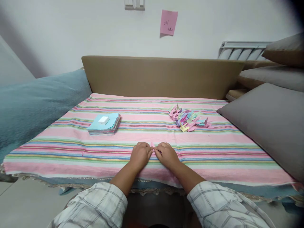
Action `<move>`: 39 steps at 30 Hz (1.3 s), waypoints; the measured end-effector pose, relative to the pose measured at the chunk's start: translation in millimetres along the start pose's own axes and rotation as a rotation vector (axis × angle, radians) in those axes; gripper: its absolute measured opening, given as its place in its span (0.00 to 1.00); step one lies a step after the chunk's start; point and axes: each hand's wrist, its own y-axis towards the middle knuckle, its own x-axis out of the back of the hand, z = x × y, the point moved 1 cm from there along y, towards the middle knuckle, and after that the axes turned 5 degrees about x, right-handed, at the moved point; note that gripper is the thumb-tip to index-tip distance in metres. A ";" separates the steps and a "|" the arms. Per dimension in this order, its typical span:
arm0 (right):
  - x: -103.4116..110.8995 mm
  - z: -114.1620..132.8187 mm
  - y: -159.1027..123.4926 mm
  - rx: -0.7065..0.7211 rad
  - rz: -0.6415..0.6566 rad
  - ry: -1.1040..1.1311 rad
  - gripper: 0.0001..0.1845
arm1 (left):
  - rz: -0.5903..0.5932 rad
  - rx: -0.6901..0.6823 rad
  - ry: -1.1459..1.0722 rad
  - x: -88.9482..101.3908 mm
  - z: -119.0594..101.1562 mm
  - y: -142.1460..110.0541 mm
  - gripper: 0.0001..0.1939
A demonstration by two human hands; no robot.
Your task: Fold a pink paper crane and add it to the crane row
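Observation:
Close to the front of the striped cloth (204,171), my left hand (142,154) and my right hand (166,154) meet with their fingertips almost touching. Between them is a small pink piece of folded paper (152,144), pinched from both sides. Only its pointed top shows; the fingers hide the rest. Beyond my right hand lies a heap of folded paper cranes (186,117) in pink, purple, yellow, green and blue. A stack of square coloured paper (104,123) sits beyond my left hand, light blue on top, with a small white block (104,120) resting on it.
The cloth covers a sofa seat with a brown backrest (161,77). A blue-covered armrest (45,104) bounds the left side, and grey cushions (268,123) are piled on the right. A pink note (168,22) is stuck to the wall.

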 end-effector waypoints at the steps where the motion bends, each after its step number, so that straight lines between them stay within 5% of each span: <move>1: 0.1 0.1 0.1 -0.004 0.006 0.002 0.11 | -0.012 0.003 0.007 0.0 0.0 -0.7 0.13; 6: -0.2 1.8 0.6 -0.014 -0.001 -0.007 0.11 | -0.086 -0.021 0.019 0.9 -1.1 -4.7 0.12; 18: 11.2 -13.6 -5.1 0.062 0.008 0.216 0.17 | 0.016 -0.017 0.005 2.4 -2.5 -2.0 0.10; 24: 12.0 -10.6 -9.6 0.166 0.079 0.050 0.20 | 0.032 0.016 -0.023 5.2 -4.8 -1.1 0.09; 39: 10.4 8.2 -16.4 0.124 0.157 -0.196 0.14 | 0.050 0.045 -0.061 5.9 -3.9 0.7 0.12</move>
